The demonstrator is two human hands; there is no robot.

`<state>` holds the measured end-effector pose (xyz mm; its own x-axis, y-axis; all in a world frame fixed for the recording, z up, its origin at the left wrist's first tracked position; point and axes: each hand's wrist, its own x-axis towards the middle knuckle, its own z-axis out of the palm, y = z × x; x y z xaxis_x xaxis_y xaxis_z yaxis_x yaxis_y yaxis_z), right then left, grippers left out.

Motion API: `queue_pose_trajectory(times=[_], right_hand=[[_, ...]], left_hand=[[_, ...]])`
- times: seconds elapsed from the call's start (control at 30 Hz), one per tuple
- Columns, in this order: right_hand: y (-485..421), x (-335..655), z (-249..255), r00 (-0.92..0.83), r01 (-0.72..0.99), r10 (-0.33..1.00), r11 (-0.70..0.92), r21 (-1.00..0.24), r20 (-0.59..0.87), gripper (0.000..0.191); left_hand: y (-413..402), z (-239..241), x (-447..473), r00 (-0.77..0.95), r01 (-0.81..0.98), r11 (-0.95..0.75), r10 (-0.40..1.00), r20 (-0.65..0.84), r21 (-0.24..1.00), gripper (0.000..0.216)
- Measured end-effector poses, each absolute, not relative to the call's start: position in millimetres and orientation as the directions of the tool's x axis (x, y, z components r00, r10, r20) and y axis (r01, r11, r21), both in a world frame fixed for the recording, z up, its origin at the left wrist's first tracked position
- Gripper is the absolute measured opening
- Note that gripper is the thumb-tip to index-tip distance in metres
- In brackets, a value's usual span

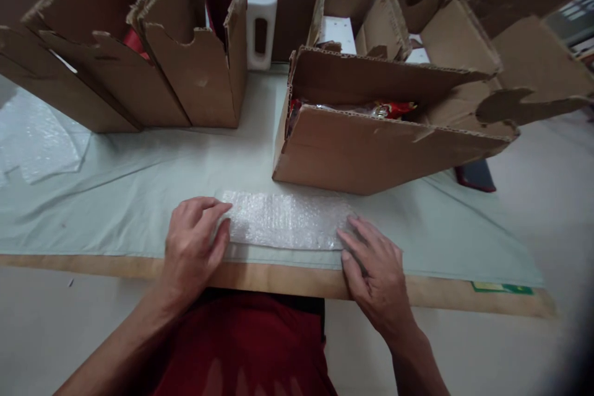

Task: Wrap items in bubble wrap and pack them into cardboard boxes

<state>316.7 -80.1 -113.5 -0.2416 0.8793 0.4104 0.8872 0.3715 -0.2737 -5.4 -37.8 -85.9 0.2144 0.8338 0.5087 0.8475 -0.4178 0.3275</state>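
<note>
— Starting at far left, seeing what?

— Seeing spare bubble wrap (41,136) lying beside cardboard bins (197,83).

— And nearer?

— Curling the left hand (192,241) at the left end of the bubble-wrap strip (285,219), not showing clearly whether pinching; lying flat between both hands, near the table edge (278,277), probably for easy reach.

— And right?

— Spreading the right hand (377,269) loosely, touching the strip's right end, apparently steadying; beyond, holding red packets (396,109) inside a box (380,151).

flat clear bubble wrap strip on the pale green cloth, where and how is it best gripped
Probably pinch the strip at its short ends, coming from left and right: it lies lengthwise along the brown table edge, with the left hand and right hand at those ends and a brown cardboard box behind.
</note>
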Motion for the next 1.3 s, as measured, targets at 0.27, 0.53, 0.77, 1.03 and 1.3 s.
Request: queue_pose_trajectory(times=[0.27,0.53,0.77,1.03,1.3], right_hand=[[-52,266,-99,-0.346,0.802,0.811,0.517,-0.301,0.471,0.032],[-44,237,-124,-0.49,0.821,0.861,0.509,-0.26,0.139,0.054],[-60,315,-136,-0.265,0.956,0.949,0.281,-0.079,0.174,0.067],[-67,289,-105,-0.201,0.944,0.901,0.282,-0.168,0.385,0.06],[-41,243,-128,-0.453,0.842,0.877,0.48,-0.245,0.159,0.053]], left_hand=[[-37,-113,36,0.542,0.751,-0.62,0.775,0.325,0.228,0.043],[-55,-131,35,0.485,0.852,-0.502,0.864,0.137,0.145,0.055],[-56,-128,32,0.473,0.856,-0.483,0.875,0.1,0.182,0.056],[-57,-102,41,0.464,0.807,-0.516,0.855,0.232,0.287,0.06],[-52,-126,47,0.495,0.844,-0.512,0.859,0.131,0.161,0.068]])
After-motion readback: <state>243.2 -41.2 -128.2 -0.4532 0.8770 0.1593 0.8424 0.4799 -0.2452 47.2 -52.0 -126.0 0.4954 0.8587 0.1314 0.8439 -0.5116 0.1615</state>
